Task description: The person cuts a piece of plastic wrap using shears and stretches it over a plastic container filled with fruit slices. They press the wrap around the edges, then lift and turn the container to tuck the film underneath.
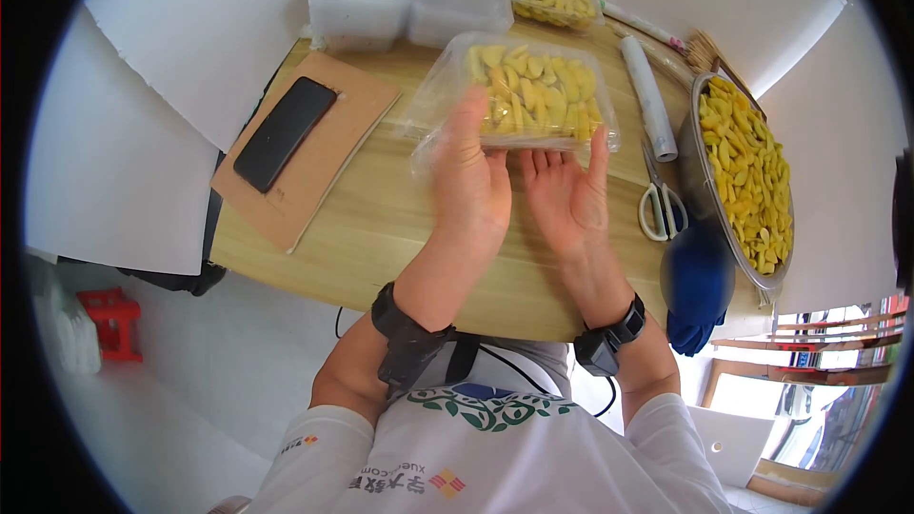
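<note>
A clear plastic box of yellow, sliced pieces [541, 95] is tilted up between my two hands over the table. Loose clear film or lid plastic spreads out past its left side. My left hand [473, 176] grips the box's near left corner, thumb on top and fingers partly hidden beneath. At the near right edge, my right hand [571, 195] supports it from below, thumb up against the side and palm facing up. Just right of that hand lie scissors with white handles [657, 212], and a roll of clear film [650, 100] is behind them.
A large metal bowl [706, 157] heaped with yellow pieces stands at the right, beside dark blue cloth [695, 300]. Clear empty boxes [357, 5] and a filled box [555, 2] sit at the back. A black phone [286, 133] rests on cardboard [357, 95] at the left.
</note>
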`<state>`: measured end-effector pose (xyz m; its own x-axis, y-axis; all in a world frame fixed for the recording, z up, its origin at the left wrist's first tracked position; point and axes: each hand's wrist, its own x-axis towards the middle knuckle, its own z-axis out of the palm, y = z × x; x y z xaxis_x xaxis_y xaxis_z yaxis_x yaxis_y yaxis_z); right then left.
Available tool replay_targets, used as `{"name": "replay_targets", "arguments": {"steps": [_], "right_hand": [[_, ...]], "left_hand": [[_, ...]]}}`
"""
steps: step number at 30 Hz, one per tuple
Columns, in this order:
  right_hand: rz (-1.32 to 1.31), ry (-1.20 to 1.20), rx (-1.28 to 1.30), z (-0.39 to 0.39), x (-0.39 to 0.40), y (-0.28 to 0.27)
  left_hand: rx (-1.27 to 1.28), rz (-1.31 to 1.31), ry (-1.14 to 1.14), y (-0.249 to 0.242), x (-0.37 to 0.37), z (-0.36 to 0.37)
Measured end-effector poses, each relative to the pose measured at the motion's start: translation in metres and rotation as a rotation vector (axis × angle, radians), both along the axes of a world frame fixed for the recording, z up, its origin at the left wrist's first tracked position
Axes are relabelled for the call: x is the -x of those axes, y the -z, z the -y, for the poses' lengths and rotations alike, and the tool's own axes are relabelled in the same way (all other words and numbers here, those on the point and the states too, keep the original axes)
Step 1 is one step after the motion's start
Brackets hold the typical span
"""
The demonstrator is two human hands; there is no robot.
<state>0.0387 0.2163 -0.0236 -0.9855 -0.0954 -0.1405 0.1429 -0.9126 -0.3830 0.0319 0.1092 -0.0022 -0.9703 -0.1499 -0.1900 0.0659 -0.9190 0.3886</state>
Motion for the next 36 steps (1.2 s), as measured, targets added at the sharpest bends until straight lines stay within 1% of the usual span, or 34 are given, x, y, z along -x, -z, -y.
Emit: {"name": "replay_targets", "arguments": {"steps": [3,5,6,8,13,15,18,20,21,23,27,29,30,32,36], "right_hand": [[0.020,-0.034,0.015,0.008,-0.003,-0.004],[0.019,-0.029,0.016,0.008,-0.001,0.000],[0.015,-0.021,0.016,0.008,0.000,0.002],[-0.005,-0.025,0.008,0.007,0.000,0.000],[-0.010,-0.014,0.017,-0.001,0.003,-0.005],[0.023,0.014,-0.014,-0.002,0.002,-0.010],[0.010,-0.005,-0.047,-0.007,0.002,-0.016],[0.015,0.005,-0.056,-0.014,0.005,-0.018],[0.018,0.018,-0.062,-0.019,0.007,-0.019],[0.050,0.029,-0.050,-0.026,0.008,-0.024],[0.075,0.048,-0.047,-0.038,0.013,-0.033],[0.077,0.041,-0.023,-0.041,0.014,-0.037],[0.076,0.030,-0.002,-0.041,0.013,-0.039],[0.068,0.030,-0.011,-0.039,0.012,-0.041],[0.010,0.004,-0.022,-0.037,0.010,-0.040]], "left_hand": [[0.009,-0.019,0.006,0.000,-0.003,-0.009],[-0.070,-0.012,0.083,0.002,-0.007,-0.017],[-0.071,-0.008,0.080,0.000,-0.010,-0.019],[0.048,-0.127,0.042,-0.005,-0.013,-0.024],[0.080,-0.128,0.042,-0.001,-0.016,-0.034],[0.082,-0.127,0.044,0.000,-0.017,-0.036],[0.087,-0.119,0.052,0.004,-0.018,-0.036],[0.223,-0.129,0.034,0.009,-0.024,-0.030],[0.224,-0.130,0.039,0.012,-0.026,-0.025],[0.246,0.020,0.069,0.019,-0.032,-0.010],[0.197,0.036,0.088,0.032,-0.034,0.034],[0.211,0.096,0.073,0.031,-0.025,0.047],[0.211,0.098,0.073,0.026,-0.023,0.047],[0.236,0.157,0.146,0.008,-0.019,0.046],[0.239,0.152,0.218,0.003,-0.005,0.035]]}}
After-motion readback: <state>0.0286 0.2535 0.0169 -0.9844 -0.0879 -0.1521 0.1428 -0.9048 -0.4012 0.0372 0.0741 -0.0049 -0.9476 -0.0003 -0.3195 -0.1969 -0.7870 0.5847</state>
